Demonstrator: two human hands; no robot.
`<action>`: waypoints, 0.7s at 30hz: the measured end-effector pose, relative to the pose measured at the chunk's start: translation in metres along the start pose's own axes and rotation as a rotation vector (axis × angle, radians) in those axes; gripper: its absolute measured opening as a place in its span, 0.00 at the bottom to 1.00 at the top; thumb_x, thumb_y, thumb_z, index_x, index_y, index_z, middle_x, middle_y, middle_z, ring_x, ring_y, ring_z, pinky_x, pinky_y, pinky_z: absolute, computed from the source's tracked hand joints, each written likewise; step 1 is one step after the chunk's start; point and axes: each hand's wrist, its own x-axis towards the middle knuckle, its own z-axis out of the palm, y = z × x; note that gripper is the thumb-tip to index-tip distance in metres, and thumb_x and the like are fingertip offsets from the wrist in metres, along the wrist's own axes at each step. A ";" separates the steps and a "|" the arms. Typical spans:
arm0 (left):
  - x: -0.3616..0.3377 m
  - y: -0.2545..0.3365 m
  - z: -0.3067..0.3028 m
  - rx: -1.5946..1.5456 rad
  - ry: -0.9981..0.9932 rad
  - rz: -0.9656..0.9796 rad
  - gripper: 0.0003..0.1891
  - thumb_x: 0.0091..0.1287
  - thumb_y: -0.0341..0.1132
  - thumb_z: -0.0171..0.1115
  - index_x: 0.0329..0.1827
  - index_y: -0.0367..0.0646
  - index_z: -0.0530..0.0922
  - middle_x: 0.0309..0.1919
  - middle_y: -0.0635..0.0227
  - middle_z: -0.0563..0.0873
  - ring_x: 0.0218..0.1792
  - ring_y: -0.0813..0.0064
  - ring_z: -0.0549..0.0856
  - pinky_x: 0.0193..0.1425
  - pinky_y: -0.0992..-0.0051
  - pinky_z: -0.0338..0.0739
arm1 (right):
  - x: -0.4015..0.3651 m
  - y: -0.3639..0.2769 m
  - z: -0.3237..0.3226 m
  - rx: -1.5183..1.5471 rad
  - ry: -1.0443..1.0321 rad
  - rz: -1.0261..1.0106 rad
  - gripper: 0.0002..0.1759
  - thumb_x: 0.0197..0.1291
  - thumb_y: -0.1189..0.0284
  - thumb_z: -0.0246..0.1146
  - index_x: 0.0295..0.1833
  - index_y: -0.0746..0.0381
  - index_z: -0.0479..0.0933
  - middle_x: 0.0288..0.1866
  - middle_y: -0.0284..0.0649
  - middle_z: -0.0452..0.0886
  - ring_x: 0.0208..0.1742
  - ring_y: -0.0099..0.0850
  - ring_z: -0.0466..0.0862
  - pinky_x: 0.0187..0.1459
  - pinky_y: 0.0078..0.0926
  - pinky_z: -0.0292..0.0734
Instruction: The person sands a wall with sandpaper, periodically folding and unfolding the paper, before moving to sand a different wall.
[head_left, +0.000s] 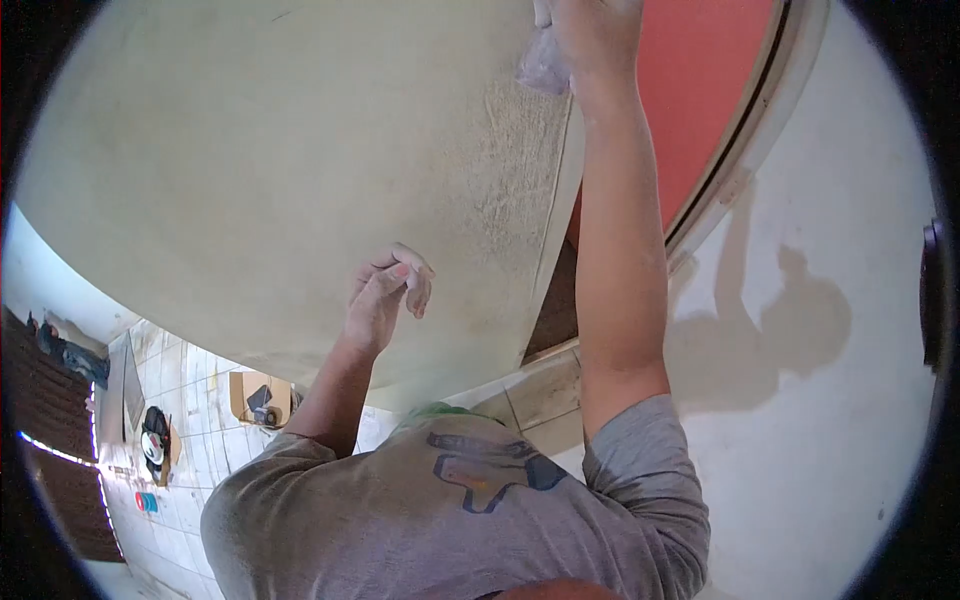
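right hand (pixel 592 28) is raised high and partly cut off by the top of the view. its fingers (pixel 560 22) are clenched on a pale wad (pixel 544 66), maybe cloth or paper, can't tell which. the wad presses on the beige wall (pixel 250 180) at the wall's right edge, on a rough-textured strip just beside the red door (pixel 700 100).

left hand (pixel 388 296) sits lower, near the wall's bottom edge, with its fingers (pixel 415 285) curled in and their tips close to the thumb. cannot tell if they pinch anything, or if they touch the wall.

a grey shirt (pixel 450 520) fills the bottom of the view. the tiled floor (pixel 195 395) is at lower left, with a cardboard piece (pixel 258 398) and some small tools lying on it. the white wall (pixel 860 400) at right shows a shadow of the raised arm.
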 end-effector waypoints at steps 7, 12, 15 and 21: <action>0.018 -0.019 -0.002 0.063 -0.015 0.036 0.14 0.73 0.37 0.56 0.40 0.33 0.80 0.19 0.70 0.75 0.20 0.77 0.75 0.25 0.76 0.72 | -0.010 0.018 -0.009 -0.082 -0.031 0.071 0.14 0.45 0.83 0.56 0.15 0.59 0.61 0.15 0.25 0.62 0.17 0.18 0.63 0.19 0.30 0.54; 0.018 0.003 0.011 0.046 -0.049 0.106 0.13 0.72 0.36 0.57 0.40 0.32 0.81 0.19 0.68 0.76 0.20 0.77 0.76 0.25 0.76 0.72 | -0.017 0.001 -0.007 -0.070 -0.074 0.121 0.12 0.46 0.82 0.57 0.15 0.62 0.65 0.15 0.26 0.64 0.18 0.19 0.65 0.20 0.29 0.57; 0.017 -0.001 0.012 0.037 -0.043 0.099 0.13 0.72 0.36 0.58 0.40 0.32 0.81 0.19 0.68 0.76 0.20 0.77 0.76 0.24 0.76 0.72 | -0.041 0.028 -0.009 -0.039 -0.058 0.020 0.10 0.44 0.80 0.60 0.15 0.64 0.69 0.14 0.26 0.67 0.18 0.17 0.66 0.20 0.25 0.58; 0.019 -0.009 0.013 0.073 -0.035 0.061 0.12 0.72 0.37 0.58 0.40 0.34 0.80 0.19 0.68 0.76 0.19 0.77 0.75 0.25 0.76 0.71 | -0.109 0.088 -0.032 -0.045 -0.091 0.103 0.15 0.46 0.79 0.59 0.16 0.66 0.61 0.12 0.30 0.60 0.18 0.18 0.62 0.20 0.30 0.55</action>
